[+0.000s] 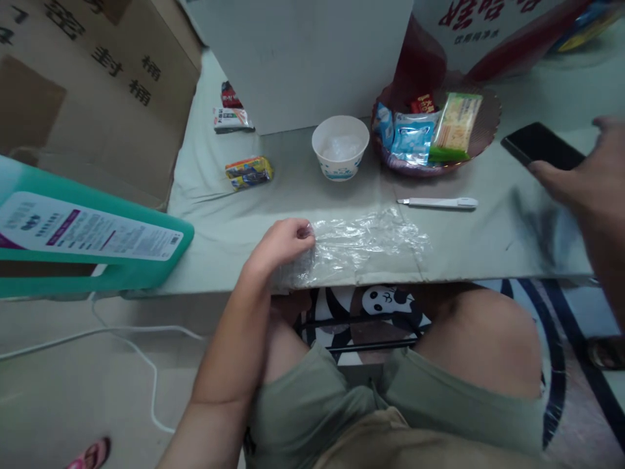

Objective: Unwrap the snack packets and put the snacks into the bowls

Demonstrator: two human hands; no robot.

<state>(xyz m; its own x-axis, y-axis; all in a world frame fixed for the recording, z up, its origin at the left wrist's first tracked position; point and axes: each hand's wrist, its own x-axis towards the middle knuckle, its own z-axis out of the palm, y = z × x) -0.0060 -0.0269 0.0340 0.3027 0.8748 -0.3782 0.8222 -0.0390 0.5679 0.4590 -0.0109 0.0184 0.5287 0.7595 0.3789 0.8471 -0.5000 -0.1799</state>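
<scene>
Your left hand [286,244] rests knuckles-up on the worktop [488,247], its grip pinched on the left edge of the clear plastic film [366,244], which lies flat by the near edge, at 6 o'clock from the paper cup [340,146]. Best, I judge, to pull low and flat so the film doesn't bunch. Your right hand [586,182], raised at 3 o'clock, grips a black phone [541,146].

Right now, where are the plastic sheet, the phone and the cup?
plastic sheet [371,242]: head view, crinkled middle.
phone [540,144]: head view, dark screen.
cup [340,170]: head view, outer wall.
</scene>
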